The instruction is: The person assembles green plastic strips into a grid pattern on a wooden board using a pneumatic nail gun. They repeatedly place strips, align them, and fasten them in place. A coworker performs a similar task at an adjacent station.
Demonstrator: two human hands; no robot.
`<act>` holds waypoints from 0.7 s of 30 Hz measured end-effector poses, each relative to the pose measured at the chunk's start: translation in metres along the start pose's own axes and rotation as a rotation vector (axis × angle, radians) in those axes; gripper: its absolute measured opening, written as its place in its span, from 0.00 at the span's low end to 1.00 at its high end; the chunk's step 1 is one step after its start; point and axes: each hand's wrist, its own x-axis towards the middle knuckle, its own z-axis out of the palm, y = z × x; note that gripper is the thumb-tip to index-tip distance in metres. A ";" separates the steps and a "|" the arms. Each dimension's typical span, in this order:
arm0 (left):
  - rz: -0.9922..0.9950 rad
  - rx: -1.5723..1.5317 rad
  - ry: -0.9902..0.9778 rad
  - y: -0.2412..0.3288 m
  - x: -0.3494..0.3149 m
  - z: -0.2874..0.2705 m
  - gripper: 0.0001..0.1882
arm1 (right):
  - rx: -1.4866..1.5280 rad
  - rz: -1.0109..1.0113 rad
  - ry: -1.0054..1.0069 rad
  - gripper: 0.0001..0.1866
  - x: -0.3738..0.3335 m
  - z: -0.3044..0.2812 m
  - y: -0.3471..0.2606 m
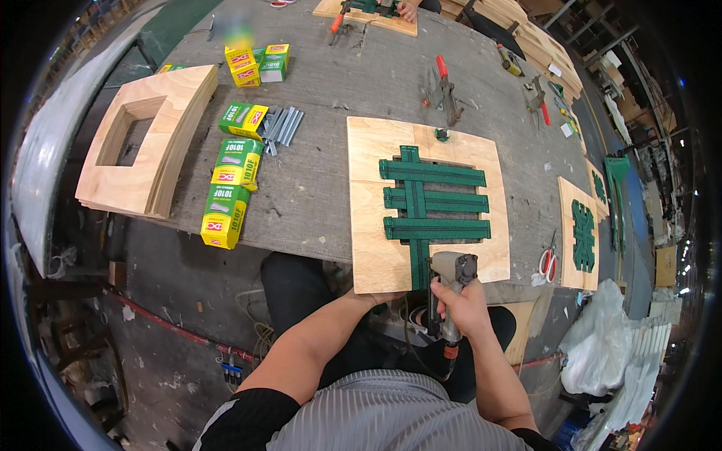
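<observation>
Three green crosswise straps (451, 228) lie on plywood panel (492, 267); right hand (465, 307) grips staple gun (454, 266), left hand (368, 296) (fingers hidden, grip unclear) at near edge.

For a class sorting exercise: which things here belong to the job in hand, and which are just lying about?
Job, apparently: staple gun in right hand; wooden board at left hand; green straps; staple strips.

Probably lying about: crumpled plastic; white scraps.
</observation>
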 end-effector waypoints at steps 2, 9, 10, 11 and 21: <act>0.019 0.055 0.016 0.001 -0.001 0.001 0.28 | -0.021 -0.002 -0.004 0.09 0.001 0.001 0.000; -0.086 -0.093 -0.080 -0.004 0.005 -0.015 0.30 | 0.006 0.009 0.039 0.11 -0.006 0.004 0.012; -0.059 -0.004 -0.144 -0.003 0.010 -0.022 0.30 | 0.011 0.002 0.036 0.11 -0.007 0.005 0.011; -0.022 0.084 -0.205 -0.001 0.014 -0.030 0.29 | -0.013 0.014 0.007 0.11 -0.006 0.006 0.011; 0.609 2.352 -0.044 -0.004 0.018 -0.028 0.27 | -0.031 0.062 0.021 0.09 -0.006 0.016 0.018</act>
